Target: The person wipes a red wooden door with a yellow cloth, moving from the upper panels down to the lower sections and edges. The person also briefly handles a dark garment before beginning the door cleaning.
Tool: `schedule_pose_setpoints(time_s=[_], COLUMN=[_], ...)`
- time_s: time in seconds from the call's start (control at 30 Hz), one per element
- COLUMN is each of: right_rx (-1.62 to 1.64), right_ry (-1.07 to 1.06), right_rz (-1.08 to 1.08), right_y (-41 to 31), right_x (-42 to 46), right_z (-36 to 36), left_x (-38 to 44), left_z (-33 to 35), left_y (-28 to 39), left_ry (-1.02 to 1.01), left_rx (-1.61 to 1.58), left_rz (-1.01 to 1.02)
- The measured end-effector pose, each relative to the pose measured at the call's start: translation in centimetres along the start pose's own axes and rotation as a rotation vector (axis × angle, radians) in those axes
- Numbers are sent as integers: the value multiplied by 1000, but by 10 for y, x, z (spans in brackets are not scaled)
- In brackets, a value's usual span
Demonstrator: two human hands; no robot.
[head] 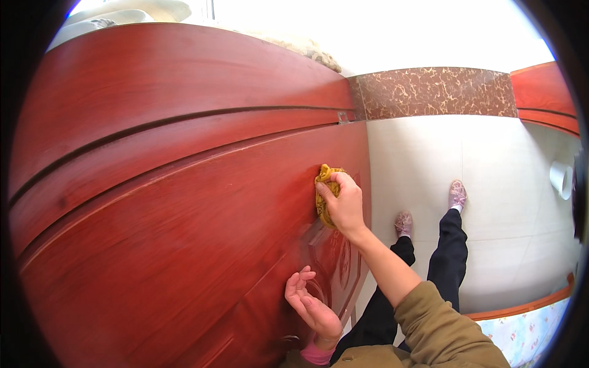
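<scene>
My right hand point(345, 202) pinches a crumpled mustard-yellow cloth point(325, 173) and presses it against a glossy red wooden door point(207, 221), near the door's edge. Just below the cloth, the door has a carved panel with raised oval decoration point(344, 262). Lower down, my left hand point(314, 306) is held near the same door with its fingers apart and loosely curled, holding nothing. Whether its far side touches the wood I cannot tell. A metal hinge or catch point(343, 117) sits at the top of the door, by the seam under the upper red panel point(193, 69).
Pale floor tiles point(423, 161) lie under my feet, beside the door. A brown marble-patterned strip point(437, 92) runs along the far side. At the right are a white bin point(561, 180), another red wooden piece point(545, 89) and a wooden-edged, floral-covered surface point(529, 329).
</scene>
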State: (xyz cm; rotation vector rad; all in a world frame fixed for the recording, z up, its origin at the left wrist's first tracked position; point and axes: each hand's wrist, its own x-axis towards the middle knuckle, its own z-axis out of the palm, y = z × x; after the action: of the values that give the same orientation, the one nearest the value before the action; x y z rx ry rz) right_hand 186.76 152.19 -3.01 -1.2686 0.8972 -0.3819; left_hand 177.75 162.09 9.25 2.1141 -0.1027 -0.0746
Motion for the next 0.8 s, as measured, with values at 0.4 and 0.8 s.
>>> schedule_pose_setpoints(time_s=[0.4, 0.8], right_rx=[248, 366], right_ry=[11, 2], right_rz=[-561, -569], right_y=[-127, -159], right_x=[-22, -11], right_z=[18, 30], left_x=[-5, 2], left_z=[4, 1], left_y=[6, 16], left_ry=[83, 57], left_rx=[-42, -100], left_rz=[-87, -150])
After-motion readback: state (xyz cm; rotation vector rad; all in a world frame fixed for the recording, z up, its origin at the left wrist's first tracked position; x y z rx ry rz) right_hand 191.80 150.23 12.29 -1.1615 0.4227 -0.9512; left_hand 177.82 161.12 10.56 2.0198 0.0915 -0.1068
